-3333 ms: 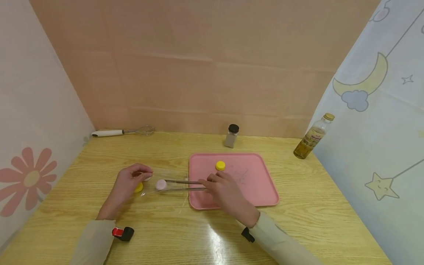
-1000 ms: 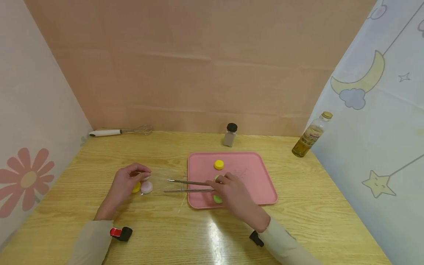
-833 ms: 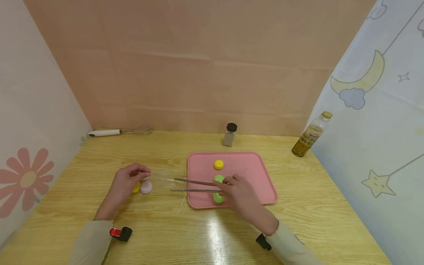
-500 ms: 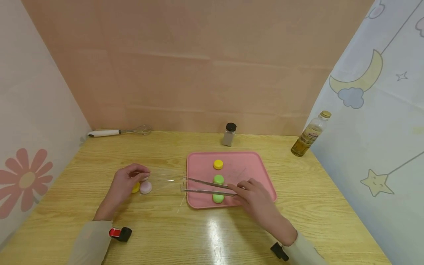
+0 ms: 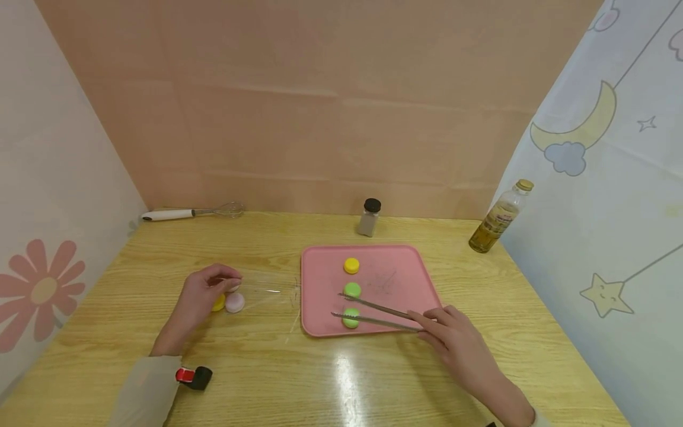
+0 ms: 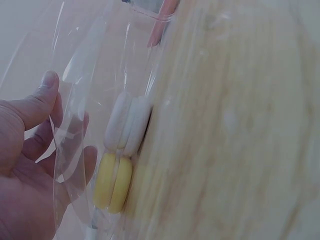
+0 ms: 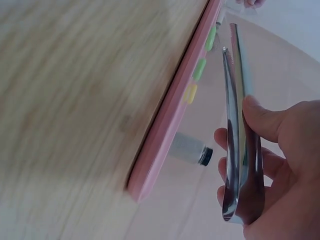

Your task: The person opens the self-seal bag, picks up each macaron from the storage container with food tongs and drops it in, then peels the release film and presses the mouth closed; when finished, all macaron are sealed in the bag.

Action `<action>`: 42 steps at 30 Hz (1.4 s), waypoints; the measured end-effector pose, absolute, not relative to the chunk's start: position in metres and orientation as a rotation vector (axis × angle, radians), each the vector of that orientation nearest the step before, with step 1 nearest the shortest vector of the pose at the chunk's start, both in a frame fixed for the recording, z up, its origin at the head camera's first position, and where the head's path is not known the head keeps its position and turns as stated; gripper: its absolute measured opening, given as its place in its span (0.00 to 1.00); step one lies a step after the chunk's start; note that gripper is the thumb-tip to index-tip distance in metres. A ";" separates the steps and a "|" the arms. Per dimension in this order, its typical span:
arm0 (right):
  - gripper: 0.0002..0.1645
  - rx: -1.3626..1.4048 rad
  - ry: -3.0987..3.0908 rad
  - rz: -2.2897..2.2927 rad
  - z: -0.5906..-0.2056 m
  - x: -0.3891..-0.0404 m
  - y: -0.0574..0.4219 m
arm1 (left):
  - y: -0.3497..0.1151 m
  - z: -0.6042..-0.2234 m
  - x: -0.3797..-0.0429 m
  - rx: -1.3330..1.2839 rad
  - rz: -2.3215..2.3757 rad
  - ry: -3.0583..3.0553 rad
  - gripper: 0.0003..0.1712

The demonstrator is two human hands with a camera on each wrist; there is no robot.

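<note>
At the left of the head view my left hand point(image 5: 203, 296) pinches the edge of a clear plastic bag point(image 6: 75, 125), which lies with its far end by the tray. Inside the bag are a yellow macaron point(image 6: 112, 182) and a pale pink macaron point(image 5: 235, 303), with another pale one partly hidden by my fingers. My right hand point(image 5: 453, 344) grips metal tongs point(image 7: 237, 150); their tips are spread apart and hold nothing. Under those tips, two green macarons point(image 5: 351, 289) sit on the pink tray point(image 5: 395, 261), and a yellow one point(image 5: 351, 265) sits farther back.
A black-capped jar point(image 5: 369, 218) stands behind the tray. To the back right is an oil bottle point(image 5: 496, 219) by the wall cloth. A whisk point(image 5: 192, 213) lies along the back left edge of the wooden table point(image 5: 267, 367).
A pale pink macaron, earlier between the tongs, now lies in the bag. The tongs have let it go, and my right hand has drawn them back rightward over the tray. My left hand has stayed put.
</note>
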State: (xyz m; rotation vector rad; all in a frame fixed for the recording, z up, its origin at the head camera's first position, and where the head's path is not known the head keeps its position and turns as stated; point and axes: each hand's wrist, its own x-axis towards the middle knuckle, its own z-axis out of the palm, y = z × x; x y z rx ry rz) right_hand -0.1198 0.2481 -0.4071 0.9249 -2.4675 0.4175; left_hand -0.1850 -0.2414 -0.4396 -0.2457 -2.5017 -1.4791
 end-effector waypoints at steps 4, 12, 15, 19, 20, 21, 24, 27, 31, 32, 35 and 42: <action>0.35 0.902 -2.482 0.428 -0.408 -0.113 0.263 | -0.241 -0.441 -0.185 -0.243 -1.472 -2.509 0.07; 0.35 0.836 -2.529 0.380 -0.406 -0.106 0.287 | -0.243 -0.443 -0.186 -0.241 -1.466 -2.519 0.07; 0.35 0.853 -2.518 0.374 -0.405 -0.105 0.294 | -0.243 -0.443 -0.186 -0.232 -1.472 -2.523 0.07; 0.35 0.865 -2.521 0.349 -0.405 -0.106 0.301 | -0.243 -0.443 -0.185 -0.230 -1.468 -2.523 0.06; 0.35 0.865 -2.524 0.343 -0.406 -0.107 0.303 | -0.243 -0.443 -0.185 -0.230 -1.469 -2.521 0.06; 0.35 0.865 -2.528 0.342 -0.406 -0.107 0.303 | -0.243 -0.443 -0.185 -0.231 -1.467 -2.520 0.06; 0.35 0.869 -2.530 0.336 -0.406 -0.108 0.303 | -0.242 -0.442 -0.185 -0.231 -1.464 -2.516 0.06; 0.35 0.879 -2.524 0.336 -0.407 -0.109 0.302 | -0.242 -0.441 -0.185 -0.237 -1.466 -2.509 0.06; 0.32 0.904 -2.510 0.346 -0.409 -0.112 0.299 | -0.242 -0.440 -0.185 -0.243 -1.477 -2.502 0.07; 0.31 0.916 -2.505 0.355 -0.410 -0.113 0.298 | -0.242 -0.440 -0.185 -0.244 -1.477 -2.502 0.07; 0.30 0.940 -2.499 0.372 -0.411 -0.115 0.294 | -0.242 -0.441 -0.185 -0.248 -1.473 -2.501 0.06; 0.26 0.999 -2.469 0.383 -0.414 -0.120 0.285 | -0.243 -0.444 -0.186 -0.250 -1.470 -2.504 0.06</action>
